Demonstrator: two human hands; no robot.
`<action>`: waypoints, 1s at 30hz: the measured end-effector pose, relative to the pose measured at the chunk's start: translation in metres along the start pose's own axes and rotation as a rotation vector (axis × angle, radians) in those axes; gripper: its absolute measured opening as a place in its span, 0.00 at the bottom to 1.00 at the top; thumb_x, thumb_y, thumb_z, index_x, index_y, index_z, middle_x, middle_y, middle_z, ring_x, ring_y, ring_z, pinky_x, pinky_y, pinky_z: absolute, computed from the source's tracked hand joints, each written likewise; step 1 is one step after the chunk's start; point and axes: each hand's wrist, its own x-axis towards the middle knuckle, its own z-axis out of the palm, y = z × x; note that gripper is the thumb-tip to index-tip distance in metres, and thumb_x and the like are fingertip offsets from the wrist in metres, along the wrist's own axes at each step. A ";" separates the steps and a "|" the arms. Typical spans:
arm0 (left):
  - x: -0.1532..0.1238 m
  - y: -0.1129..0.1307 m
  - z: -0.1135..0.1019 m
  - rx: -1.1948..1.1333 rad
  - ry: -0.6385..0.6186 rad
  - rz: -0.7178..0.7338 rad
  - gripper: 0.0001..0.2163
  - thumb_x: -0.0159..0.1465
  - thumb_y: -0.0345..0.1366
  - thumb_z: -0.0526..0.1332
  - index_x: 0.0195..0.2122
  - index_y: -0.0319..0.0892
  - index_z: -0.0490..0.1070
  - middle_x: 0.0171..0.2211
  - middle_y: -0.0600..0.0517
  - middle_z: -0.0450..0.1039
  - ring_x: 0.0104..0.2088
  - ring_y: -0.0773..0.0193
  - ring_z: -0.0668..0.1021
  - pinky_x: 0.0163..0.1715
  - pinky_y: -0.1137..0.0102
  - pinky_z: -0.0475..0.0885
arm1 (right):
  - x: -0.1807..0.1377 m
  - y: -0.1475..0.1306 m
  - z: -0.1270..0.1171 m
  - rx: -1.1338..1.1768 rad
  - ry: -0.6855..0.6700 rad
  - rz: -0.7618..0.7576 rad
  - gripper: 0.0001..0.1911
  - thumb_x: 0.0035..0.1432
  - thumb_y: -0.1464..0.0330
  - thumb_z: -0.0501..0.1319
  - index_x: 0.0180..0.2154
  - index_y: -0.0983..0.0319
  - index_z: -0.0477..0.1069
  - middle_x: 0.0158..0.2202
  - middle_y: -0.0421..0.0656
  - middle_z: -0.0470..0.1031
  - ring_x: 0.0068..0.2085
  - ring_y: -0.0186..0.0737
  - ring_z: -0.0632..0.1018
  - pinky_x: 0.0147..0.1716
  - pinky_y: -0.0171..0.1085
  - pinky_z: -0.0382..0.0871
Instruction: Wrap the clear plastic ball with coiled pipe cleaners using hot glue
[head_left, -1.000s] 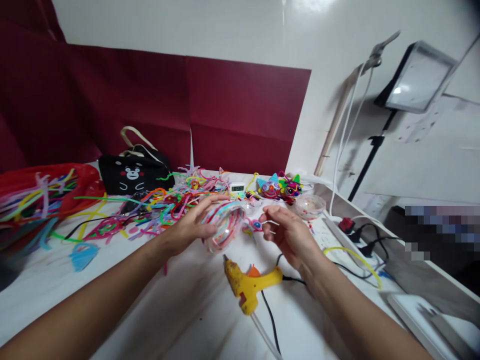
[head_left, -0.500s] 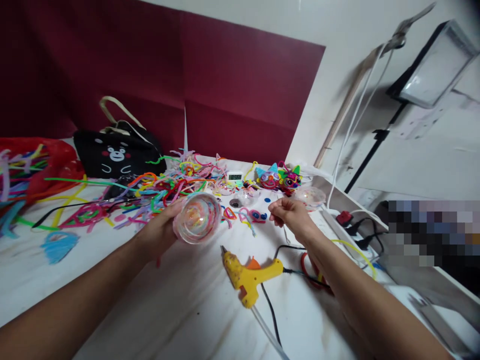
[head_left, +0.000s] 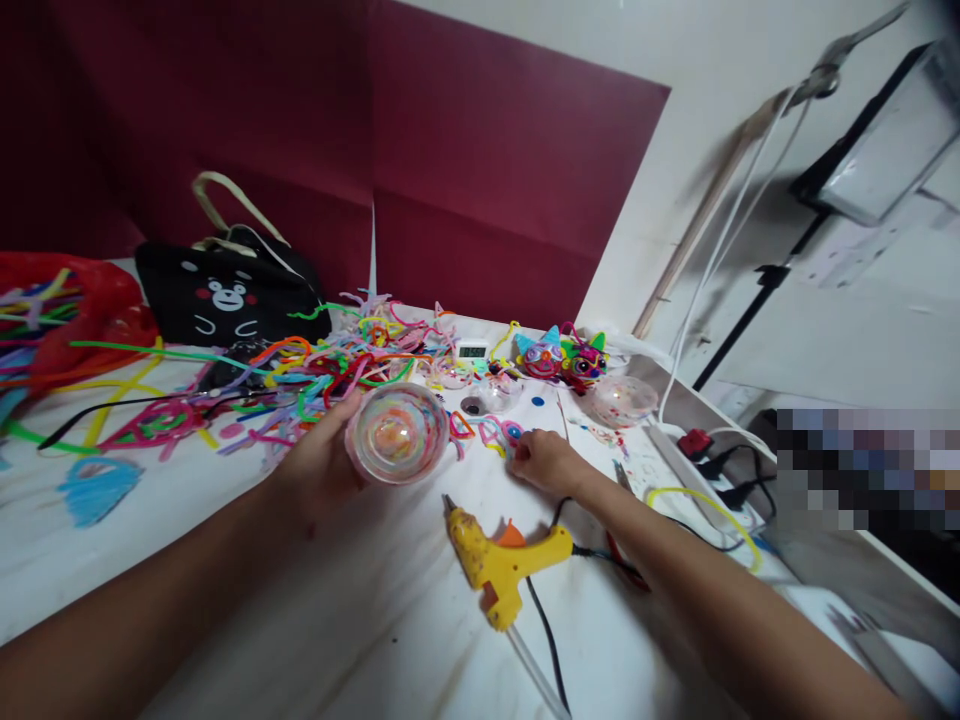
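My left hand [head_left: 330, 455] is closed on the side of a clear round plastic bowl [head_left: 397, 435], tilted toward me, with multicoloured patches showing through it. At the middle of the table, my right hand [head_left: 547, 462] has its fingers pinched together beside a small pink and blue craft piece [head_left: 513, 430]; whatever sits between the fingertips is hidden. A yellow glue gun [head_left: 502, 565], a clear glue stick in its rear, lies between my forearms with its nozzle pointing away. Bent pipe-cleaner shapes [head_left: 463, 427] rest just beyond the bowl.
A heap of coloured pipe cleaners [head_left: 337, 360] spreads across the back left, near a black bag [head_left: 232, 300]. Two decorated cat-like heads [head_left: 541, 358], a small digital clock [head_left: 472, 351] and another clear bowl [head_left: 622, 400] stand behind. A power strip [head_left: 709, 470] lies at right.
My right hand has moved left and down to the pink and blue piece. The bowl in my left hand has shifted slightly, and the view has tilted a little.
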 end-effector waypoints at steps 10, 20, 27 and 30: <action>-0.006 0.006 0.018 -0.089 0.034 -0.171 0.23 0.67 0.56 0.49 0.49 0.45 0.71 0.41 0.53 0.83 0.48 0.52 0.82 0.43 0.58 0.79 | 0.005 0.014 -0.020 0.325 0.174 0.022 0.12 0.66 0.63 0.61 0.47 0.63 0.72 0.45 0.45 0.76 0.41 0.40 0.79 0.40 0.43 0.76; -0.013 0.008 0.028 -0.122 0.083 -0.202 0.20 0.70 0.48 0.53 0.52 0.38 0.71 0.43 0.47 0.83 0.42 0.56 0.84 0.37 0.67 0.80 | -0.026 0.025 -0.047 1.032 0.405 -0.179 0.24 0.36 0.58 0.76 0.34 0.63 0.72 0.23 0.38 0.74 0.24 0.36 0.78 0.20 0.31 0.68; -0.013 0.011 0.024 -0.260 -0.076 -0.051 0.22 0.66 0.50 0.56 0.49 0.38 0.75 0.43 0.46 0.83 0.46 0.52 0.82 0.47 0.59 0.77 | -0.049 0.017 -0.052 1.264 0.353 -0.313 0.23 0.32 0.61 0.78 0.30 0.63 0.75 0.22 0.39 0.76 0.24 0.35 0.78 0.21 0.31 0.69; -0.014 0.026 0.046 -0.269 -0.190 0.122 0.20 0.63 0.50 0.61 0.47 0.39 0.76 0.44 0.47 0.82 0.48 0.51 0.81 0.53 0.57 0.74 | -0.055 0.013 -0.054 1.297 0.337 -0.374 0.21 0.33 0.62 0.78 0.30 0.63 0.76 0.22 0.39 0.76 0.25 0.37 0.79 0.22 0.32 0.70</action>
